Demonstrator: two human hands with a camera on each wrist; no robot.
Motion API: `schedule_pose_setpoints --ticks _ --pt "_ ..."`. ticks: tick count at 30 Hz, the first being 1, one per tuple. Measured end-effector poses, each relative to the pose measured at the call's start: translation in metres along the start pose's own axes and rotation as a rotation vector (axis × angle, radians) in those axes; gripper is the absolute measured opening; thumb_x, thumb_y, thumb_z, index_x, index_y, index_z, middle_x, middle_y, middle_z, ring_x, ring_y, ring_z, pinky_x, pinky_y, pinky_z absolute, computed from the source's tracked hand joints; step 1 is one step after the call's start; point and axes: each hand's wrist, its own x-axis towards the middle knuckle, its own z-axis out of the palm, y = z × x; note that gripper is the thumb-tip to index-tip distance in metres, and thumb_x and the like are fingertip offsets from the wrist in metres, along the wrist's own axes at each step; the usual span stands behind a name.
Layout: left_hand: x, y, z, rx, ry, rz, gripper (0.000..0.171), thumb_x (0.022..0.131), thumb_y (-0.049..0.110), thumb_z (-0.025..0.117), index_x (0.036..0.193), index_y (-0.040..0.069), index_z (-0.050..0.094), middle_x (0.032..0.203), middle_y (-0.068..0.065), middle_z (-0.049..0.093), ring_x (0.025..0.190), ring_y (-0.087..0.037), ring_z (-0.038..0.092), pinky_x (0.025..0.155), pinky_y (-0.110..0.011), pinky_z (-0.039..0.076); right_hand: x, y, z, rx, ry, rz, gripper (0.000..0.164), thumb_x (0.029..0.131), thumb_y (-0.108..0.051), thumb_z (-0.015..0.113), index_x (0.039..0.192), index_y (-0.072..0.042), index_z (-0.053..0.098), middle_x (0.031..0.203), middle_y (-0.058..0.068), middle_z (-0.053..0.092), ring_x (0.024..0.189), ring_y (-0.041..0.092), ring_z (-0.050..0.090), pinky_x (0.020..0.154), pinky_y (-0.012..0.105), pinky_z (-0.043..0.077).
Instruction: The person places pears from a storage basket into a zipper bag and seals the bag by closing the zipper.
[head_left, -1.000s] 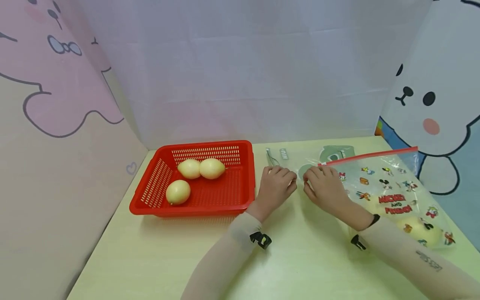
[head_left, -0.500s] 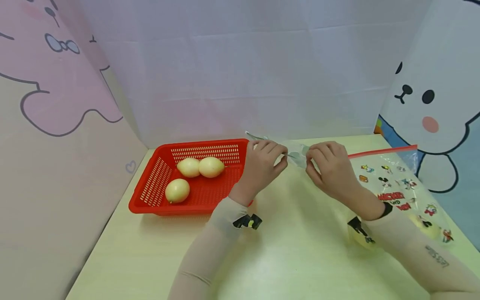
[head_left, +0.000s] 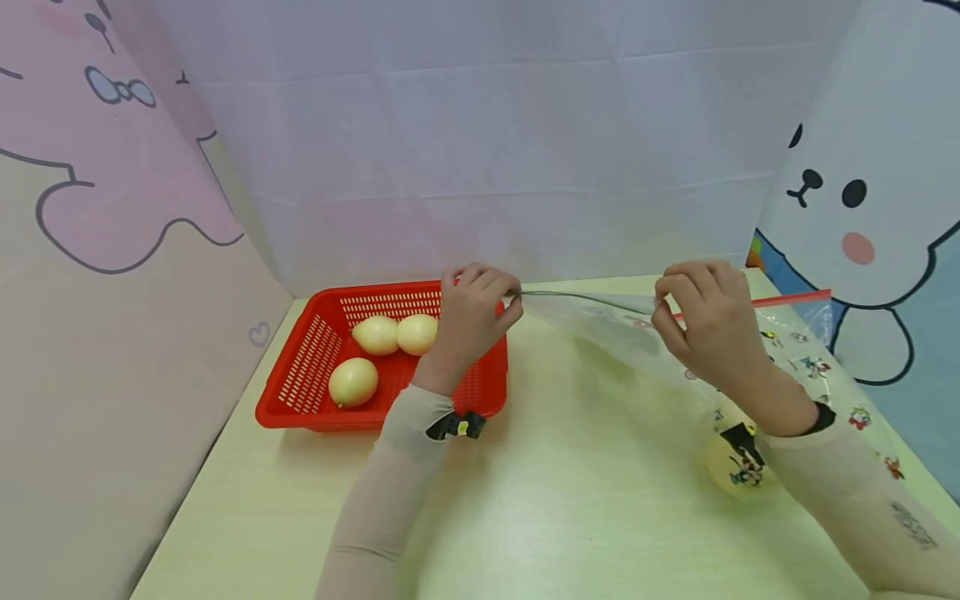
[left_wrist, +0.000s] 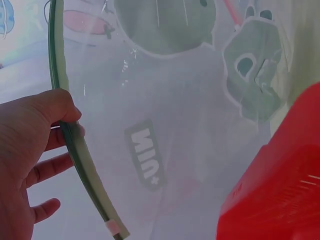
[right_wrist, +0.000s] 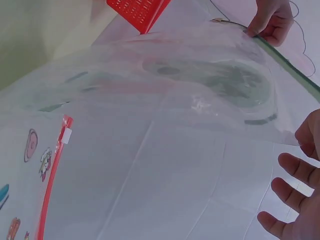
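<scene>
A clear zip-top bag (head_left: 611, 329) with a green seal strip (left_wrist: 80, 150) and green cartoon prints stretches between my two hands above the table. My left hand (head_left: 476, 321) pinches the green strip between thumb and forefinger, in front of the basket's right part. In the left wrist view a small pale slider (left_wrist: 113, 227) sits near the strip's lower end. My right hand (head_left: 708, 333) pinches the bag's other top corner, its remaining fingers (right_wrist: 290, 195) spread apart in the right wrist view. The bag looks flat.
A red basket (head_left: 382, 419) at the left holds three pale yellow lemon-shaped fruits (head_left: 354, 382). A second clear bag with a red zip (head_left: 792, 297) and cartoon prints lies at right, partly behind my right arm, with fruit (head_left: 731, 467) inside. Curtains stand behind the table.
Both hands have lifted the green-sealed bag off the table and moved apart, left hand leftward over the basket, right hand rightward. The bag's top edge is now drawn out between them.
</scene>
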Motion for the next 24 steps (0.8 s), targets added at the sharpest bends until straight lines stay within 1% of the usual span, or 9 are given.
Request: schedule_pose_setpoints --ticks 5,9,12,14,17,19,20,22,24 --pt "-0.003 -0.004 -0.004 -0.007 0.003 0.016 0.004 0.087 0.006 0.072 0.089 0.009 0.07 0.087 -0.002 0.072 0.091 -0.024 0.06 0.086 -0.051 0.042 -0.003 0.005 -0.005 0.022 -0.01 0.014 0.022 0.093 -0.014 0.045 0.086 0.003 0.057 0.09 0.024 0.059 0.083 0.046 0.05 0.07 0.06 0.036" --pt "-0.002 -0.006 -0.006 0.002 0.016 0.056 0.005 0.089 0.009 0.074 0.093 0.008 0.071 0.088 -0.004 0.072 0.094 -0.025 0.06 0.086 -0.05 0.042 -0.002 0.005 -0.011 0.09 -0.027 -0.004 0.031 0.098 -0.023 0.044 0.086 0.002 0.057 0.09 0.023 0.06 0.083 0.046 0.05 0.071 0.059 0.035" --pt "-0.001 -0.006 -0.006 0.008 0.04 0.09 0.006 0.089 0.01 0.075 0.093 0.008 0.071 0.088 -0.004 0.072 0.093 -0.025 0.061 0.086 -0.051 0.042 0.001 0.004 -0.017 0.177 -0.057 -0.058 0.043 0.1 -0.037 0.046 0.087 0.002 0.059 0.091 0.021 0.06 0.085 0.043 0.051 0.075 0.055 0.033" --pt "-0.001 -0.006 -0.006 0.007 0.054 0.113 0.006 0.089 0.011 0.076 0.092 0.009 0.072 0.088 -0.003 0.072 0.093 -0.025 0.062 0.086 -0.051 0.042 0.004 0.003 -0.022 0.261 -0.089 -0.102 0.048 0.1 -0.044 0.047 0.09 0.001 0.06 0.093 0.019 0.06 0.088 0.039 0.051 0.083 0.049 0.033" --pt "0.0 -0.005 -0.006 0.017 0.068 0.147 0.005 0.088 0.012 0.076 0.092 0.011 0.072 0.087 -0.002 0.072 0.092 -0.024 0.062 0.087 -0.051 0.043 0.012 0.0 -0.027 0.415 -0.124 -0.165 0.05 0.101 -0.047 0.048 0.095 0.001 0.061 0.096 0.016 0.06 0.093 0.033 0.05 0.094 0.038 0.03" --pt "0.0 -0.004 -0.007 0.014 0.07 0.168 0.005 0.088 0.012 0.076 0.091 0.012 0.072 0.088 -0.002 0.072 0.093 -0.024 0.062 0.088 -0.052 0.042 0.018 -0.001 -0.03 0.49 -0.169 -0.187 0.048 0.103 -0.045 0.046 0.098 0.001 0.062 0.1 0.015 0.06 0.096 0.03 0.049 0.098 0.032 0.028" --pt "0.001 -0.004 -0.007 0.014 0.07 0.18 0.005 0.088 0.011 0.076 0.092 0.012 0.073 0.088 -0.001 0.072 0.094 -0.023 0.062 0.089 -0.052 0.042 0.021 -0.002 -0.03 0.502 -0.199 -0.2 0.047 0.104 -0.043 0.045 0.099 0.0 0.063 0.102 0.014 0.06 0.098 0.03 0.049 0.099 0.031 0.028" --pt "0.002 -0.003 -0.008 0.012 0.065 0.204 0.005 0.088 0.011 0.076 0.093 0.012 0.072 0.088 0.0 0.072 0.096 -0.023 0.063 0.091 -0.052 0.042 0.026 -0.002 -0.029 0.491 -0.263 -0.228 0.043 0.106 -0.039 0.041 0.103 -0.002 0.065 0.105 0.014 0.06 0.099 0.03 0.049 0.097 0.035 0.03" --pt "0.003 -0.001 -0.008 0.001 0.052 0.23 0.006 0.089 0.011 0.075 0.093 0.013 0.072 0.088 0.001 0.072 0.098 -0.022 0.063 0.092 -0.052 0.041 0.03 -0.002 -0.026 0.439 -0.34 -0.247 0.041 0.107 -0.036 0.038 0.108 -0.006 0.066 0.108 0.012 0.06 0.101 0.031 0.05 0.095 0.04 0.032"
